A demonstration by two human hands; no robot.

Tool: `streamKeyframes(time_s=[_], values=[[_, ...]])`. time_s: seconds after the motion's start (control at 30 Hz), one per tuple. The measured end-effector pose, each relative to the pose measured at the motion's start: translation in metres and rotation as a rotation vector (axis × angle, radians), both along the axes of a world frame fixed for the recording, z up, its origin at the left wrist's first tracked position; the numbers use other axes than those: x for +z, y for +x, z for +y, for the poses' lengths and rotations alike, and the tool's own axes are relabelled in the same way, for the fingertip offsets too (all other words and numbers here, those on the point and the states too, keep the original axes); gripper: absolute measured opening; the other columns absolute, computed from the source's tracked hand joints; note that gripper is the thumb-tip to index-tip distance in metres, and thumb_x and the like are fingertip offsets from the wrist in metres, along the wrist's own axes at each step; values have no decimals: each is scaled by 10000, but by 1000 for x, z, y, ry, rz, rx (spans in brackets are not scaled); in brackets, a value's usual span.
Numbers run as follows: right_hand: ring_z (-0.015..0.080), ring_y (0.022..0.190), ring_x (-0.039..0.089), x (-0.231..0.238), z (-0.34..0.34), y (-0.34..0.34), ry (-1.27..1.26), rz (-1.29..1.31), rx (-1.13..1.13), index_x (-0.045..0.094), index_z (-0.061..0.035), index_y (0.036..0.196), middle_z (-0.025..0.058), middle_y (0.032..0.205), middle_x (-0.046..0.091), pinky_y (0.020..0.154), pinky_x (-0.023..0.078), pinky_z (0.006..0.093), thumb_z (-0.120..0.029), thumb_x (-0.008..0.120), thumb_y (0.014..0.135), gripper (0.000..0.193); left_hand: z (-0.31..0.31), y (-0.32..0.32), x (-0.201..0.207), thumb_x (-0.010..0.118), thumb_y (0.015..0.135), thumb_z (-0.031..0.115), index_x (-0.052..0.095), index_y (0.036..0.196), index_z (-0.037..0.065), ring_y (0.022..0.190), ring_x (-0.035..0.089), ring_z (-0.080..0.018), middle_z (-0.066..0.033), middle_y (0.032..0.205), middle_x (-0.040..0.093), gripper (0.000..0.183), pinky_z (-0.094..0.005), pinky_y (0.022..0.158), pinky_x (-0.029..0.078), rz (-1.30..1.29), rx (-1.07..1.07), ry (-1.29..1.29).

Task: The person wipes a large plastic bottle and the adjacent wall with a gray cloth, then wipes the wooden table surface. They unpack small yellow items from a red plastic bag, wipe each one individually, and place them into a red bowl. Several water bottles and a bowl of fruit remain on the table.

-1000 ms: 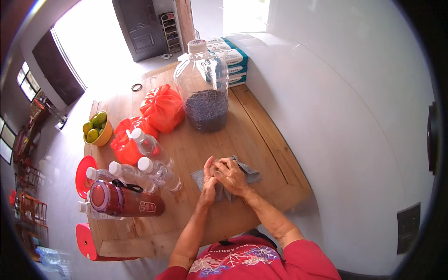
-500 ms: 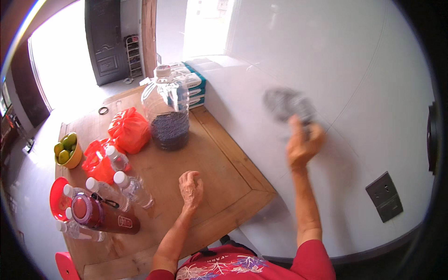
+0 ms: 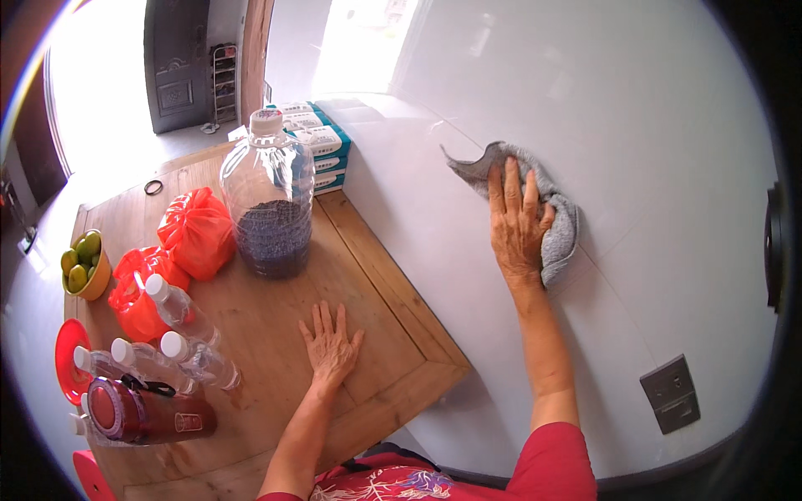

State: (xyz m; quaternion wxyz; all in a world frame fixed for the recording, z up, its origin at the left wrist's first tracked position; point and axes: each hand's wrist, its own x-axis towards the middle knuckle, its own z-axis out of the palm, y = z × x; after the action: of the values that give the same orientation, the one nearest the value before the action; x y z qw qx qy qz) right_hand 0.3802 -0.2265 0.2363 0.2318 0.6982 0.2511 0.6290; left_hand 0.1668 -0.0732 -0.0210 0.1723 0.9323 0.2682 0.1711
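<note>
My right hand [image 3: 518, 221] holds a grey cloth [image 3: 561, 238] against the glossy white wall [image 3: 652, 142]. Its fingers lie stretched over the cloth, and one loose corner sticks out to the left. My left hand [image 3: 332, 346] rests palm down on the wooden table [image 3: 276, 313], fingers spread and nothing in it. Beyond it stands a big clear plastic jug [image 3: 271, 217], partly filled with small dark grains. Left of that hand are several clear bottles with white caps [image 3: 205, 359] and a dark red flask [image 3: 150, 411] with a black strap.
Two knotted red plastic bags [image 3: 199, 234] sit near a yellow bowl of green fruit [image 3: 87, 265]. Stacked white-and-teal packs [image 3: 324, 154] stand by the wall behind the jug. A black ring [image 3: 154, 187] lies far left. A dark socket plate [image 3: 670, 394] is on the wall, lower right.
The cloth, blurred and off in my right hand's pinch before, now lies spread on the wall under that hand. My left hand has gone from loosely curled to flat and spread. The view has shifted slightly.
</note>
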Motion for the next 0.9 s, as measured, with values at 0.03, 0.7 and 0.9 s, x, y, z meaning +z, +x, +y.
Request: streamKeyframes(time_s=[0.03, 0.7, 0.9], values=[[235, 1295, 382, -4, 5, 1, -21, 18, -14, 502, -159, 1375, 8, 1477, 412, 921, 309, 439, -172, 570, 873, 507, 1, -1, 2, 518, 896, 480, 355, 1445, 87, 1435, 154, -345, -199, 1524, 239, 695, -600, 1122, 88, 0, 9, -6], [306, 1283, 416, -37, 7, 17, -443, 374, 222, 651, -24, 1066, 65, 1307, 531, 954, 440, 443, -133, 581, 815, 283, 8, -3, -9, 570, 862, 488, 415, 1402, 98, 1415, 187, -349, -186, 1500, 271, 684, -598, 1116, 88, -119, 12, -9], [240, 1188, 458, 179, -17, -45, -235, 91, -22, 671, -239, 1064, -24, 1294, 538, 849, 437, 444, -210, 651, 791, 276, 8, -2, -10, 567, 863, 476, 403, 1395, 58, 1407, 189, -378, -229, 1484, 269, 696, -617, 1105, 94, -149, 3, 71]])
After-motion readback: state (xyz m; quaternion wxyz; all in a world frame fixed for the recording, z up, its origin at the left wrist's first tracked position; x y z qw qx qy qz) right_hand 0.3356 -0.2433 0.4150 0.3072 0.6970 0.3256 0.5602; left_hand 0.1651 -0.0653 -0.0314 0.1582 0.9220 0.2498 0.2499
